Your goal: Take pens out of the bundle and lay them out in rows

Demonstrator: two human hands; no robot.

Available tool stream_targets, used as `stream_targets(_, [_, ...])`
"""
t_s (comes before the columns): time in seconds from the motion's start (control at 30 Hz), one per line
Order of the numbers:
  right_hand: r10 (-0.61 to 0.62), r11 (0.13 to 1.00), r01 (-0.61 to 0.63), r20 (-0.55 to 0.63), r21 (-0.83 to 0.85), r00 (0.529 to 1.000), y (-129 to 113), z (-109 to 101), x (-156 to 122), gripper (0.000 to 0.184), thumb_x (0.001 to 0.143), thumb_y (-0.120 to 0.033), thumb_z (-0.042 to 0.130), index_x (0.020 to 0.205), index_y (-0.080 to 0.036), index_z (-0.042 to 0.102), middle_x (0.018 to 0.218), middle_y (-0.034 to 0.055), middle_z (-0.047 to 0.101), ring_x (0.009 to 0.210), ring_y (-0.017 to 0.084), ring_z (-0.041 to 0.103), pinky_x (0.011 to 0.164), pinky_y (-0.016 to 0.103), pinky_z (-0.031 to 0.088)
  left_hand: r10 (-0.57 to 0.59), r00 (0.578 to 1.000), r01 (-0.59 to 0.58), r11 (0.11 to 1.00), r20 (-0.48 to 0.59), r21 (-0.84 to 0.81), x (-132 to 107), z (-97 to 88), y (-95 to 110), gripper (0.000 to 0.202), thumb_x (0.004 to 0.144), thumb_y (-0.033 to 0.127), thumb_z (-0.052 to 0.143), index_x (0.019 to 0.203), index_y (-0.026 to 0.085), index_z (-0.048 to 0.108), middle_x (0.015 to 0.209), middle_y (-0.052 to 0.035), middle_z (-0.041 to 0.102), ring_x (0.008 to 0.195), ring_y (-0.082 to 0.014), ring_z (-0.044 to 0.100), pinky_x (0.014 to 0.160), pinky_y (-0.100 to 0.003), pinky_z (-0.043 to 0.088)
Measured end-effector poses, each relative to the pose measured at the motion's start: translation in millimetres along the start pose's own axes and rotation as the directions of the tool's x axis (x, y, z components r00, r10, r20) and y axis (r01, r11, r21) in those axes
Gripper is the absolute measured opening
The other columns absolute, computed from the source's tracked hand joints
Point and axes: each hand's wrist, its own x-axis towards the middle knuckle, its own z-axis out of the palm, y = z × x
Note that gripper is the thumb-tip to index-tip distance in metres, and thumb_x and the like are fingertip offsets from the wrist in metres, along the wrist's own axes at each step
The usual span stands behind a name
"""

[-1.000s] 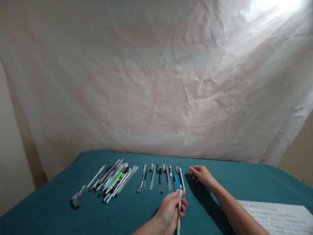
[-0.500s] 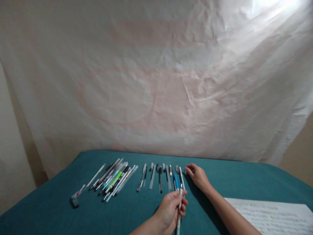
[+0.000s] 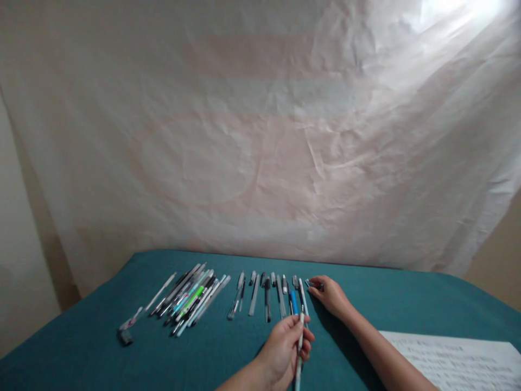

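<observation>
My left hand (image 3: 283, 347) is closed around a slim white pen (image 3: 300, 342), tip pointing away from me and no cap on it. Farther out, the fingers of my right hand (image 3: 329, 293) are pinched together at a small pen cap (image 3: 308, 282), low over the cloth. Just left of that cap lies a row of pens and caps, with a white pen (image 3: 303, 293), a blue pen (image 3: 293, 302), a clear grey pen (image 3: 280, 296) and a black-capped pen (image 3: 267, 298) among them. My left hand partly covers the near end of the row.
On the left is a pile of many pens (image 3: 193, 298), one bright green. Beside it lie a thin white stick (image 3: 160, 290) and a dark small object (image 3: 125, 336). A sheet of written paper (image 3: 451, 358) rests at the right on the green cloth (image 3: 407, 298). A pale sheet (image 3: 244, 163) hangs behind.
My right hand has shifted slightly to the right and down, and the pen cap at its fingertips shows more. My left hand holds the white pen almost unmoved.
</observation>
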Motion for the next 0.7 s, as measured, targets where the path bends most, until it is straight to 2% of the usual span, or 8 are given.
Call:
stream_targets(0.17, [0.006, 0.999, -0.008, -0.051, -0.054, 0.999, -7, 2, -4, 0.028, 0.069, -0.035, 0.053, 0.09, -0.018, 0.061, 0.077, 0.0059, 0.063, 0.07, 0.017, 0.057, 0.063, 0.024, 0.039, -0.003, 1.0, 0.003, 1.0, 0.004, 0.007, 0, -0.3, 0, 0.02, 0.078, 0.026, 0.045, 0.094, 0.013, 0.048, 0.066, 0.0002, 0.051, 0.051, -0.0039, 0.044, 0.047, -0.015, 0.027])
stream_targets(0.53, [-0.026, 1.0, 0.026, 0.023, 0.013, 0.999, -13, -5, -7, 0.029, 0.069, -0.029, 0.052, 0.095, -0.018, 0.057, 0.069, 0.0027, 0.063, 0.061, 0.015, 0.056, 0.058, 0.022, 0.038, -0.007, 1.0, 0.007, 1.0, 0.014, 0.003, 1, -2.8, -1, 0.02, 0.078, 0.026, 0.046, 0.094, 0.014, 0.049, 0.066, 0.0001, 0.051, 0.051, -0.0043, 0.044, 0.048, -0.016, 0.027])
stream_targets(0.7, [0.023, 0.999, -0.023, 0.015, -0.038, 1.0, -17, -3, -9, 0.024, 0.071, -0.028, 0.051, 0.092, -0.019, 0.059, 0.071, 0.0032, 0.063, 0.064, 0.015, 0.056, 0.059, 0.022, 0.037, -0.007, 1.0, 0.007, 1.0, 0.012, 0.0, 1, -3.0, -2, 0.021, 0.076, 0.028, 0.048, 0.092, 0.014, 0.05, 0.066, 0.0001, 0.051, 0.052, -0.0047, 0.044, 0.048, -0.016, 0.027])
